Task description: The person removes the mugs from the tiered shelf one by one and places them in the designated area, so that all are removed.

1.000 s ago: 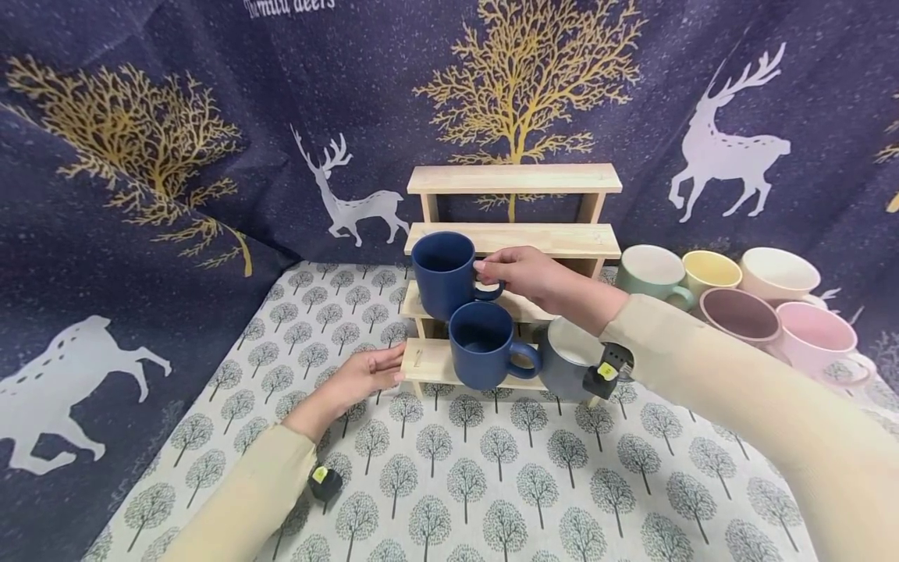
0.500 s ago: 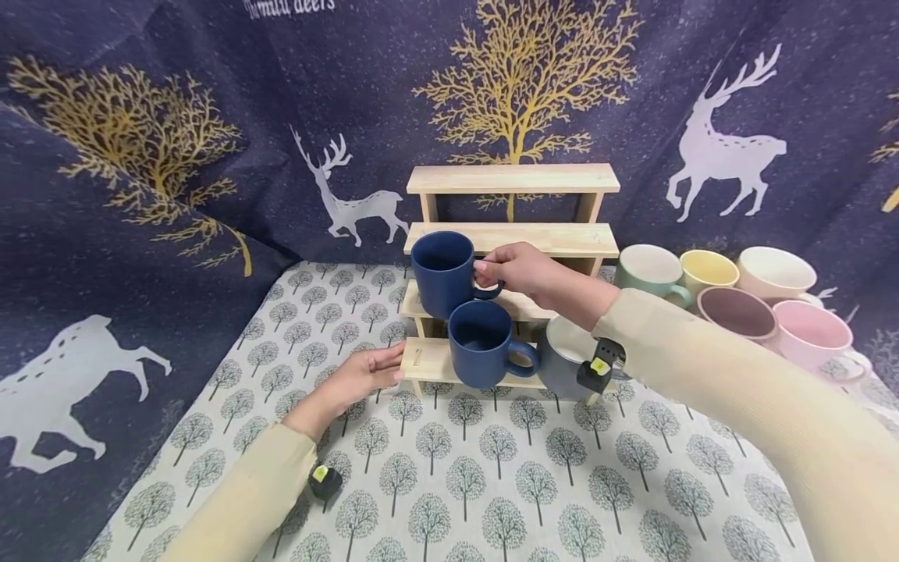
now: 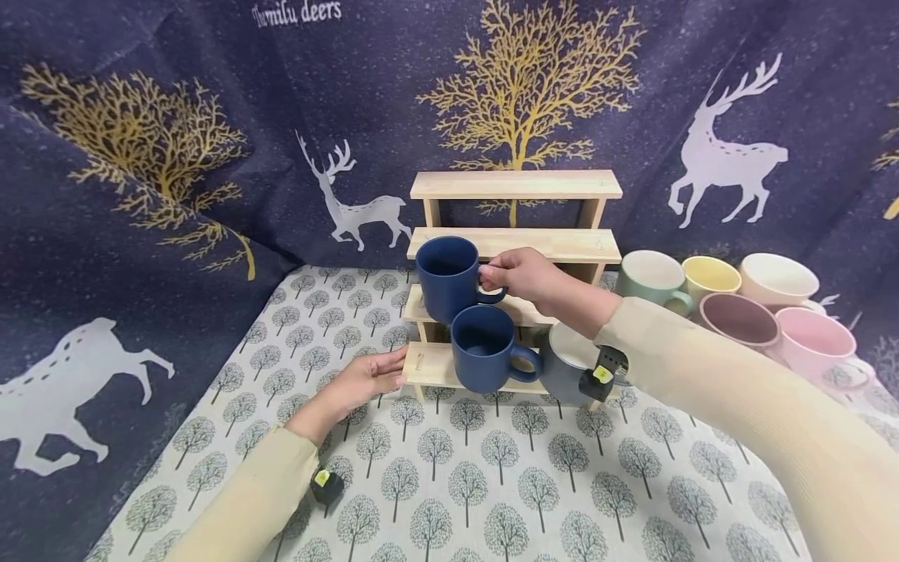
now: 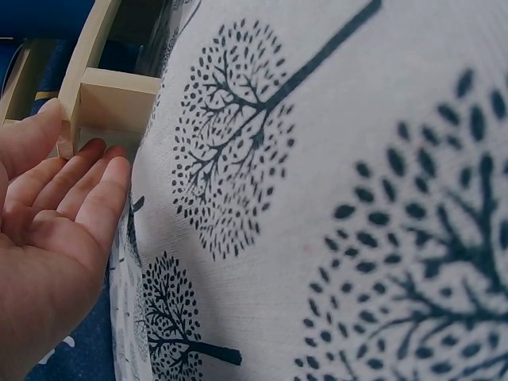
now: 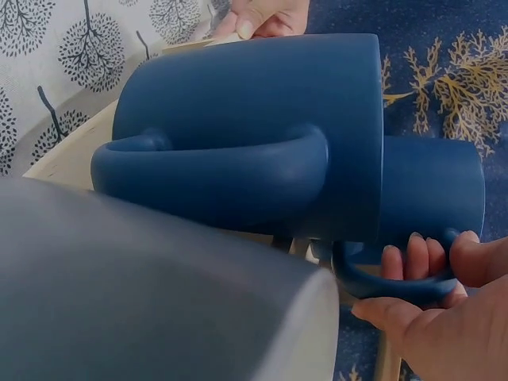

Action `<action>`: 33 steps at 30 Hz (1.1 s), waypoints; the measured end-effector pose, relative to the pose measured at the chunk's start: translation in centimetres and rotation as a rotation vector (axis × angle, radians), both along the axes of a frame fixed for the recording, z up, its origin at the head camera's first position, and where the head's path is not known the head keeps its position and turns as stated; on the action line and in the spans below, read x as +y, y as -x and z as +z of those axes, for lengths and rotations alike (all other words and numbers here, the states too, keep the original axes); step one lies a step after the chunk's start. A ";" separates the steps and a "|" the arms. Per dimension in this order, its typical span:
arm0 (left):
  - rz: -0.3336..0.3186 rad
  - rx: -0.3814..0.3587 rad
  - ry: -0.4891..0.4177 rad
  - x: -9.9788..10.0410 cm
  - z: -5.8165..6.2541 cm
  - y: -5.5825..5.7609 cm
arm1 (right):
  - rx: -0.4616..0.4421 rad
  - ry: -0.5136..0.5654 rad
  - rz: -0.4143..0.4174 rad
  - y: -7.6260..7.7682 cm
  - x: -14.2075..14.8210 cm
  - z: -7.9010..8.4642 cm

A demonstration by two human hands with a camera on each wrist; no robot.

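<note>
My right hand (image 3: pixel 528 277) grips the handle of a navy blue mug (image 3: pixel 448 281), which stands upright at the left part of the second-lowest board. In the right wrist view, fingers and thumb wrap that handle. My left hand (image 3: pixel 365 380) pinches the left end of the lowest board of a stepped wooden shelf (image 3: pixel 430 364); the left wrist view has the thumb on the board's end and the fingers beneath. A second navy mug (image 3: pixel 485 350) sits on the lowest board, in front of the held one. Beside it is a grey mug (image 3: pixel 562 367), partly hidden by my right wrist.
Right of the shelf stand several mugs: green (image 3: pixel 649 275), yellow (image 3: pixel 711 277), cream (image 3: pixel 778 278), brown (image 3: pixel 739 318) and pink (image 3: pixel 815 343). A tree-print cloth (image 3: pixel 463 484) covers the table. Behind hangs a dark blue deer-print curtain (image 3: pixel 365 94). The upper two boards hold no mugs.
The head view has tilted slightly, so everything sits a little lower in it. Both hands and the mugs keep their places on the shelf.
</note>
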State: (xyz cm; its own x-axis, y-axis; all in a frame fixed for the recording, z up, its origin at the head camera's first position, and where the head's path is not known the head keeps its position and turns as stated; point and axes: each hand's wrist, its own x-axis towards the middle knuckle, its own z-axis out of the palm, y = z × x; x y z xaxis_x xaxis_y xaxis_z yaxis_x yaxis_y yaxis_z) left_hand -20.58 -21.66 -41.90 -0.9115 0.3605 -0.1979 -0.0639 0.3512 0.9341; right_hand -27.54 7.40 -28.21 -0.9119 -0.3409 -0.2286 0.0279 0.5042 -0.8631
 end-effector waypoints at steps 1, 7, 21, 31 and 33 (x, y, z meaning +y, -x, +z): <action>0.000 -0.002 0.000 0.0 0.0 0.0 | 0.001 0.001 0.002 0.0 0.0 0.0; -0.001 -0.001 0.011 0.1 0.0 -0.1 | 0.013 0.015 0.004 0.0 0.3 -0.1; -0.010 0.020 0.039 0.1 0.3 0.0 | 0.055 0.067 -0.014 0.0 0.7 1.4; -0.017 0.035 0.031 0.2 0.2 0.1 | 0.072 0.082 -0.016 -0.3 1.1 2.5; -0.018 0.039 0.031 0.2 0.1 0.1 | 0.076 0.092 -0.015 -0.3 1.2 2.5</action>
State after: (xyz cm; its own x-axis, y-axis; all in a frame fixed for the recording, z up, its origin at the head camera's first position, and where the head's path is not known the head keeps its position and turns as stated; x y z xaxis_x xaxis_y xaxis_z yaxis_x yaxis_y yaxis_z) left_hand -20.65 -21.46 -41.77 -0.9124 0.3706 -0.1736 -0.0211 0.3811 0.9243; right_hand -27.20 8.63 -25.67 -0.9304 -0.3438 -0.1270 -0.0324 0.4224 -0.9058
